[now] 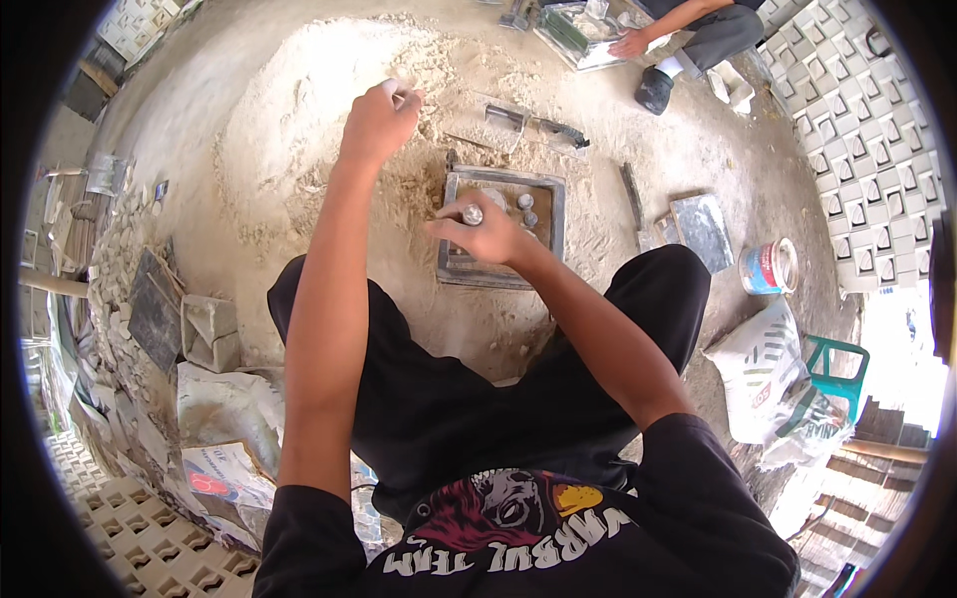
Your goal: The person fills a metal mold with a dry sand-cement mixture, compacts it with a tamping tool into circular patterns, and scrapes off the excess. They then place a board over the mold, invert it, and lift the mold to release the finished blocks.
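My left hand [382, 125] is stretched out over the edge of the pale sand heap [319, 90]. Its fingers are curled in; whatever lies inside them, if anything, is hidden. Close in front of me, a square mould frame [558, 214] with dark metal edges lies on the ground. Over its left part, my right hand [490, 237] is closed around a small round-topped grey piece [472, 214], whose lower end is out of sight. Several round grey pieces, among them a knob-like one [525, 201], stand inside the frame, partly covered by that hand.
Beyond the frame lie a trowel-like tool [558, 132] and a flat bar [632, 195]. To the right are a dark plate [701, 231], a paint bucket [769, 267], a white sack [758, 369] and a green stool [837, 374]. A co-worker's hand [629, 44] rests at another mould. Patterned blocks [867, 149] stand stacked.
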Tool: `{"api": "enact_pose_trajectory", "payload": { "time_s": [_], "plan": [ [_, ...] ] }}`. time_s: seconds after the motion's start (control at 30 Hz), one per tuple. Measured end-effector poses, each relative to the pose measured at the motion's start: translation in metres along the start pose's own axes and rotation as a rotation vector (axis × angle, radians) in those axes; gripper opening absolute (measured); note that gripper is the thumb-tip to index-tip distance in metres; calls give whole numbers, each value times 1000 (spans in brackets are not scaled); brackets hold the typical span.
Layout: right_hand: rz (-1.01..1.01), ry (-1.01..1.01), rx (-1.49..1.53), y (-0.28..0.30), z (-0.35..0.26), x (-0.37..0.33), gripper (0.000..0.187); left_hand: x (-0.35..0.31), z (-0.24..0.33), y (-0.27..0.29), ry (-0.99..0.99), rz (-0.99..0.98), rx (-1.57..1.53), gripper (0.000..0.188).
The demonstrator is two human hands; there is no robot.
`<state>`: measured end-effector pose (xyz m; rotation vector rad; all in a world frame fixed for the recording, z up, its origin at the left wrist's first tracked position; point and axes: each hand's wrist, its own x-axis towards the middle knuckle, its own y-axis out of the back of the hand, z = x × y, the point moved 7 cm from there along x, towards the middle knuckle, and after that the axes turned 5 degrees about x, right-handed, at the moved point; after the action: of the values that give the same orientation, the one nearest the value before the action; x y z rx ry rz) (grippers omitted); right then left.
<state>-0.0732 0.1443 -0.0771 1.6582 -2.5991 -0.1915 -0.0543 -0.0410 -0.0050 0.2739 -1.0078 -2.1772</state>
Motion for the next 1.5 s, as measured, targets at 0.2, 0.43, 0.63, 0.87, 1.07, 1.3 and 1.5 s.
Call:
{"api": "enact_pose_trajectory", "payload": {
  "time_s": [0.2,0.43,0.63,0.87,1.07,1.3,1.5],
  "plan": [
    [155,34,60,12,0,-5,29,2,-4,-3,5,33,25,36],
    [317,400,77,5,-16,-13,42,5,2,-5,-37,44,-23,37],
    [291,219,103,11,-8,-17,39,4,3,-13,-28,35,-18,40],
    [346,203,-31,10,-12,-25,41,5,-7,-11,-30,27,-1,39],
    [406,120,20,22,-17,-25,42,2,-7,-8,-11,29,57,42],
    [400,33,85,35,-17,-28,45,-10,14,-34,-91,-152,118,38],
    [305,50,5,34,-19,-37,44,-10,16,-41,-125,-128,143,38]
  ]
}}
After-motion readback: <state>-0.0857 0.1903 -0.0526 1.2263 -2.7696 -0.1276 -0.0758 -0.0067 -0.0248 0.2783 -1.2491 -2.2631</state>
